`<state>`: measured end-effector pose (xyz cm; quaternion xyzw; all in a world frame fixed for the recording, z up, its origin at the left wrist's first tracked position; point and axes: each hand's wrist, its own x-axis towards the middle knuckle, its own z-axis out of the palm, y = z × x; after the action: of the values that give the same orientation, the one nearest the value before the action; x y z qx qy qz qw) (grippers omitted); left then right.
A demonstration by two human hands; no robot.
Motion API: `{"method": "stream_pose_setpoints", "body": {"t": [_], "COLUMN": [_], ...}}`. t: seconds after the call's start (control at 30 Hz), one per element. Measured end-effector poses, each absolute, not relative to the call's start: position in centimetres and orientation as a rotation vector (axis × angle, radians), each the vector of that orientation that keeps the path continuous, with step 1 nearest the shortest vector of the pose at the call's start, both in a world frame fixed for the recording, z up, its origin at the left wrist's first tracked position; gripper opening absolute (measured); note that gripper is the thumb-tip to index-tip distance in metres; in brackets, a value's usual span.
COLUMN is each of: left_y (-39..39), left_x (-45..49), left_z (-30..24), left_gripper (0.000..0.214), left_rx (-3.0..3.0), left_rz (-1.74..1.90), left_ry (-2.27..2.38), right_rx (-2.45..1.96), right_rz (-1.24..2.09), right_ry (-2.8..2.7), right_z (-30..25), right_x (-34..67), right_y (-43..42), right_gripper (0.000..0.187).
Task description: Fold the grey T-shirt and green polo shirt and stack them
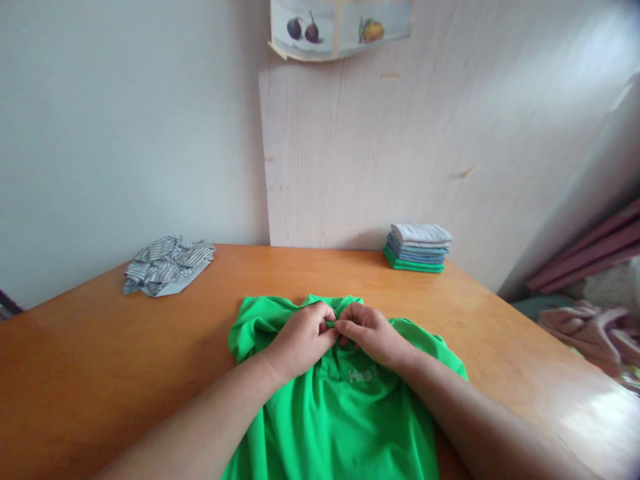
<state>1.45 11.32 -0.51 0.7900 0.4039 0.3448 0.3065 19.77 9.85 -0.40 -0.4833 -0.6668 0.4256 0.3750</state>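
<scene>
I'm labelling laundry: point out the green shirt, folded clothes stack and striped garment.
Green shirt (345, 408), head view: chest fabric.
Folded clothes stack (419, 252), head view: blue middle layers.
Striped garment (167, 257), head view: crumpled middle.

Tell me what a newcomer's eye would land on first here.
Most likely the bright green shirt, spread at the table's near edge, with the left hand and right hand pinching its collar area. Next, perhaps, the folded stack at the far right and the crumpled striped garment at the far left.

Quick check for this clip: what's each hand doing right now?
Left hand: closed, pinching the green shirt near its collar.
Right hand: closed, pinching the same shirt there.
</scene>
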Motion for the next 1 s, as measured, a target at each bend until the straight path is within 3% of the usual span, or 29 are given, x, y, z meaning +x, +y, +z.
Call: {"method": "stream_pose_setpoints", "body": {"t": [0.27,0.47,0.67,1.0], "left_y": [11.7,12.7,13.5,17.0], "left_x": [1.1,-0.8,-1.9,-5.6], "left_z": [0.1,1.0,1.1,-0.9], "left_gripper": [0.022,0.016,0.013,0.022], "left_rx": [1.915,1.747,1.650,1.937], "left_rz": [0.946,1.097,1.116,0.778], "left_ry": [1.054,1.315,1.508,1.971], "right_rx": [-1.289,-1.437,-1.544,-1.751], "right_rz": [1.102,0.910,0.925,0.524], "right_ry": [-1.578,-1.366,-1.261,-1.387], "right_z": [-0.3,0.1,-0.5,-2.4], "right_x": [20.2,21.8,23.0,27.7], "right_y": [10.2,11.2,12.3,15.0], "right_gripper": [0.012,0.012,0.020,0.024]}}
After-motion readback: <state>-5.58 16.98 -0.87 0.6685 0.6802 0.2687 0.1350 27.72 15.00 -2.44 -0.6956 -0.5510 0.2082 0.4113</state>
